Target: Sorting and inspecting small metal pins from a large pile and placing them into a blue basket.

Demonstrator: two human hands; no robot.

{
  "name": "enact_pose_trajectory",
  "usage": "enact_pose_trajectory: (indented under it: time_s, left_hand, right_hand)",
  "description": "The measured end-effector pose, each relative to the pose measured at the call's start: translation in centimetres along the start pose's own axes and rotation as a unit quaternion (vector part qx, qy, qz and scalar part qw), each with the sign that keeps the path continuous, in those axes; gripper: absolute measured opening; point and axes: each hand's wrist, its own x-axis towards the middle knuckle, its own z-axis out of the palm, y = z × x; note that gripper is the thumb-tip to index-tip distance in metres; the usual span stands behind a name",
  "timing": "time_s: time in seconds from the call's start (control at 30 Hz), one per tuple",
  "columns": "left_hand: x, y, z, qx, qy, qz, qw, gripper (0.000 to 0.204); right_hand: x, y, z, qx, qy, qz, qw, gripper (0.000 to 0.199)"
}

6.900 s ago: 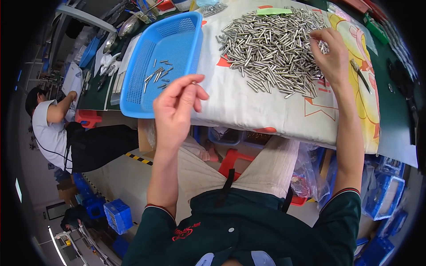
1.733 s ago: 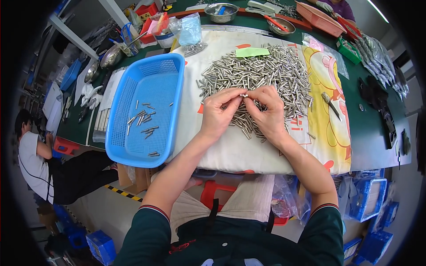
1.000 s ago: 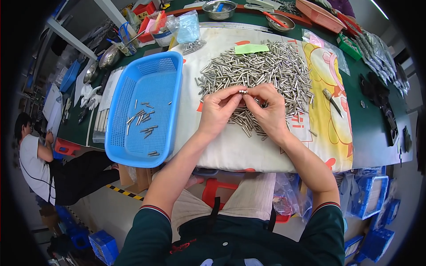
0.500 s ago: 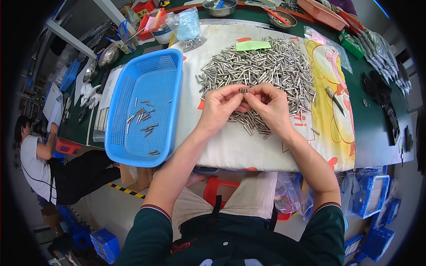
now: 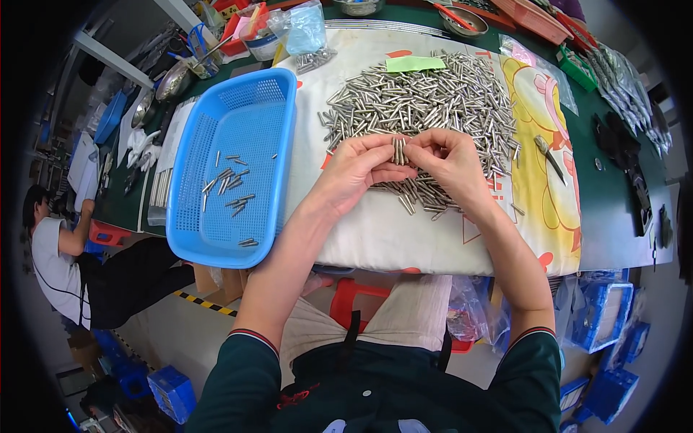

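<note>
Between the fingertips of both hands are a few short metal pins (image 5: 399,151), standing side by side in a small row. My left hand (image 5: 359,164) is closed on their left side, with thumb and fingers pinching. From the right, my right hand (image 5: 451,162) pinches the same pins, its fingers curled. Just beyond and partly under the hands lies a wide heap of metal pins (image 5: 426,101) on a printed cloth (image 5: 317,108). A green paper slip (image 5: 415,64) rests on the heap's far side. To the left, a blue plastic basket (image 5: 283,155) holds several loose pins.
On the cloth's right side lies a pointed tool with a dark tip (image 5: 551,160). A bag of pins (image 5: 315,59) and a metal bowl (image 5: 462,22) stand toward the back. White gloves (image 5: 143,150) lie left of the basket. Another person (image 5: 61,242) sits at far left.
The pins between my fingers have been turned, so their lengths now show upright. My left fingers have opened out a little below them. The view has shifted slightly.
</note>
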Motion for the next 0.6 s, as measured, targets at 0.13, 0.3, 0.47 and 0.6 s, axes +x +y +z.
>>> enact_pose_trajectory:
  time_s: [0.13, 0.3, 0.47, 0.6]
  left_hand:
    - [-0.1, -0.2, -0.2, -0.024, -0.008, -0.007, 1.000, 0.025]
    - [-0.1, -0.3, 0.1, 0.050, 0.009, 0.010, 0.999, 0.026]
    - [-0.2, -0.3, 0.3, 0.086, 0.001, 0.011, 0.996, 0.030]
    - [-0.1, -0.5, 0.5, 0.126, -0.012, 0.035, 0.991, 0.040]
  right_hand:
    - [0.1, -0.1, 0.0, 0.002, -0.002, -0.006, 1.000, 0.013]
    - [0.3, 0.6, -0.1, -0.007, 0.001, -0.056, 0.998, 0.012]
    - [0.0, -0.6, -0.1, 0.065, -0.019, -0.015, 0.998, 0.012]
    - [0.0, -0.4, -0.5, 0.027, -0.041, -0.024, 0.999, 0.013]
